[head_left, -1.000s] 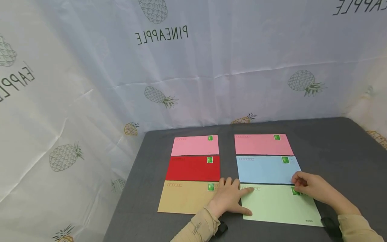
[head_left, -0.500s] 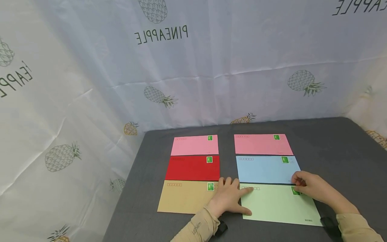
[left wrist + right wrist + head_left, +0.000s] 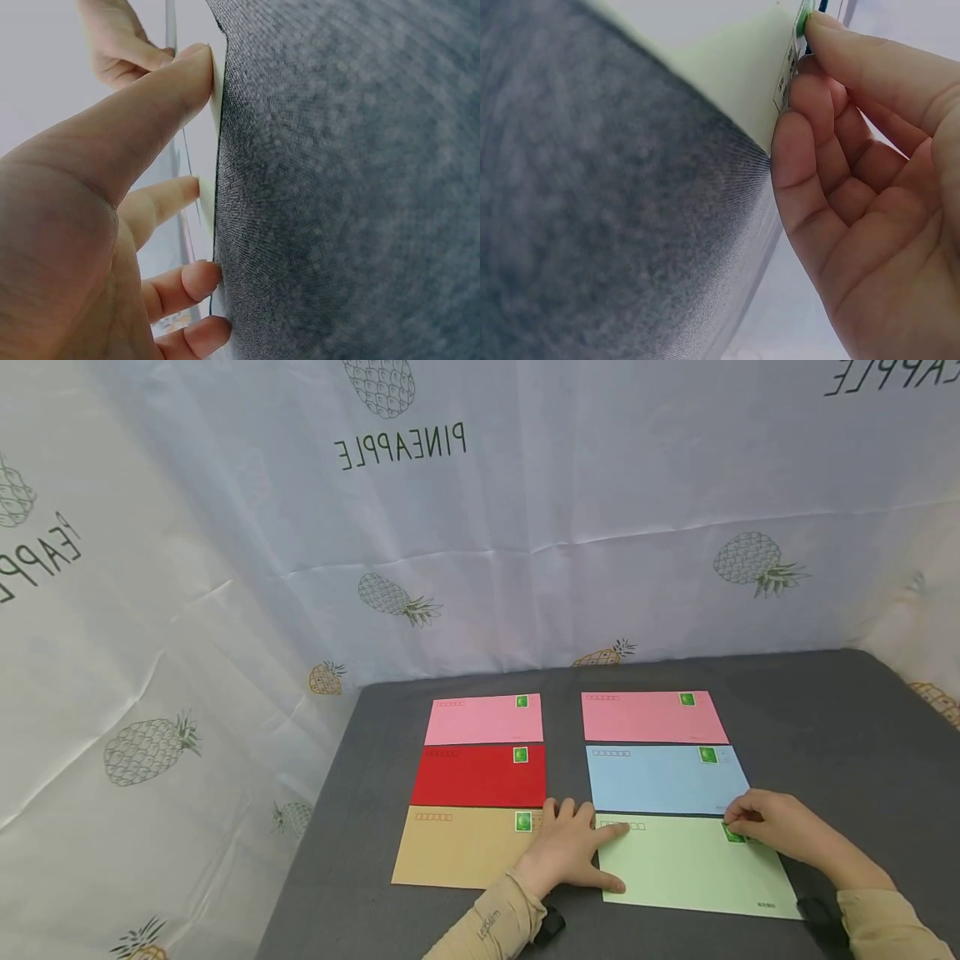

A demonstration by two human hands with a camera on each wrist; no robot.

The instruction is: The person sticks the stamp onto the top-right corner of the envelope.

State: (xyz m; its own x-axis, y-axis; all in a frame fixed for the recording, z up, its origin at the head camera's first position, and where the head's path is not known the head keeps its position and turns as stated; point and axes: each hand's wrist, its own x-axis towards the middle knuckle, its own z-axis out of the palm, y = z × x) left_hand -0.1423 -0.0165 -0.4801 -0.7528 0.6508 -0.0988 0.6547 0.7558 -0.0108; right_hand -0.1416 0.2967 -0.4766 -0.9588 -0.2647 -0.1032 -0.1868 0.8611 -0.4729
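Note:
A pale green envelope (image 3: 690,868) lies at the front right of the grey table, with a green stamp (image 3: 734,837) at its top right corner. My right hand (image 3: 783,831) pinches at this stamp, its thumb tip on the edge and the other fingers curled against the envelope, as the right wrist view shows. The left hand (image 3: 567,850) is spread, thumb and index finger pressing the green envelope's left side. Its other fingers rest on the table between that envelope and the tan envelope (image 3: 457,852), which the left hand and sleeve partly cover.
Behind the tan envelope lie a red envelope (image 3: 476,781) and a pink envelope (image 3: 480,727). The right column continues back with a blue envelope (image 3: 660,785) and another pink envelope (image 3: 645,722). Each bears a green stamp. A pineapple-print curtain (image 3: 487,527) borders the table (image 3: 825,727).
My right hand's fingers have shifted slightly down and closer to the stamp's top edge. The left hand keeps its place on the envelope.

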